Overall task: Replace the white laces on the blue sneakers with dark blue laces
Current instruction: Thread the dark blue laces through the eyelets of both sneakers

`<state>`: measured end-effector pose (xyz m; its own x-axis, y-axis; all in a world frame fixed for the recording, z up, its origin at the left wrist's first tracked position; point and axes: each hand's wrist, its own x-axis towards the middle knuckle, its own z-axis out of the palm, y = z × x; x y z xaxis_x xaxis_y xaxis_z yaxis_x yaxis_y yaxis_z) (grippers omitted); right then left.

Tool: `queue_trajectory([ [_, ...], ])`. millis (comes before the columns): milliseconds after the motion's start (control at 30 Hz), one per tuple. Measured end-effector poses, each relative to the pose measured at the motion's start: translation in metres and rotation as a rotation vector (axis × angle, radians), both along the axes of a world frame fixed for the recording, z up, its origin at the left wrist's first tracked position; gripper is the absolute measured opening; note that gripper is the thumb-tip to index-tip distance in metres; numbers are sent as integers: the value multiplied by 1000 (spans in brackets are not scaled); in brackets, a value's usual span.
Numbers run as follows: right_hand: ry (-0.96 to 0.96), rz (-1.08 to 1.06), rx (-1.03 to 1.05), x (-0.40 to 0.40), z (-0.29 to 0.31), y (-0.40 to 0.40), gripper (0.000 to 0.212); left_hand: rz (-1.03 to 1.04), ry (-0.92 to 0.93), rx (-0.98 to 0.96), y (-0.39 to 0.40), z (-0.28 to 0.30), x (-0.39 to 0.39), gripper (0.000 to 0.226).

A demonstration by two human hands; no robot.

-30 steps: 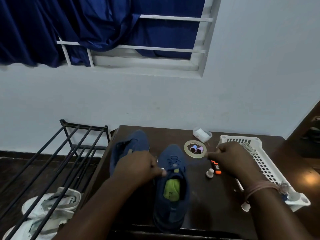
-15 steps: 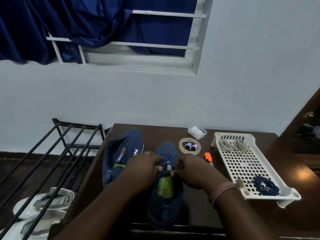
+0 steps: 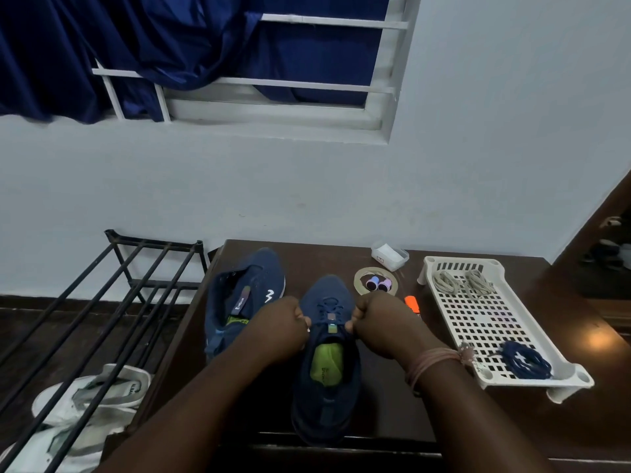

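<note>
Dim, bluish room light; warm glare spot on the table (image 3: 596,339); wide-angle bending at edges.

Both our forearms extend forward from the lower edge of the view and converge toward the centre. Our left hand (image 3: 285,324) is knuckles-up with the fingers curled inward, fingertips pointing right. Our right hand (image 3: 377,322) mirrors it, fingers curled, fingertips pointing left. Each hand appears to pinch something small, though the fingertips are too dark to confirm. A pale band circles our right wrist.
</note>
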<state>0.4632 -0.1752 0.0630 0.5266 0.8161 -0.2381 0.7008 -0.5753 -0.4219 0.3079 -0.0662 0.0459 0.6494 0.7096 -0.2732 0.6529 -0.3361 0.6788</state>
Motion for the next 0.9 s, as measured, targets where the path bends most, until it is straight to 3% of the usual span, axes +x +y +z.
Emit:
queue_trajectory([
  [100, -89, -76, -70, 5, -4, -3, 17, 20, 56, 57, 3, 4, -2, 10],
  [200, -263, -146, -157, 0, -9, -4, 26, 5, 162, 178, 3, 5, -1, 19],
  [300, -224, -80, -195, -1, -6, -2, 29, 15, 184, 236, -1, 4, 0, 22],
  [367, -30, -18, -217, 2, 3, -3, 31, 5, 158, 252, -2, 13, -5, 17],
  [433, 244, -38, -133, 7, 15, -9, 33, -45, 126, 175, 7, 24, -11, 30],
  [500, 603, -168, 40, 11, 25, -14, 31, -68, 6, -111, 18, 31, -17, 42],
  [600, 985, -278, 303, 12, 28, -12, 22, 34, -461, -610, 23, 37, -18, 34],
  [767, 1295, -341, 528, -7, 25, 8, 28, 196, -745, -774, 1, 24, 5, 25],
  [900, 1322, -503, 760, -25, 6, 26, 25, 371, -941, -865, -9, 15, 24, 24],
])
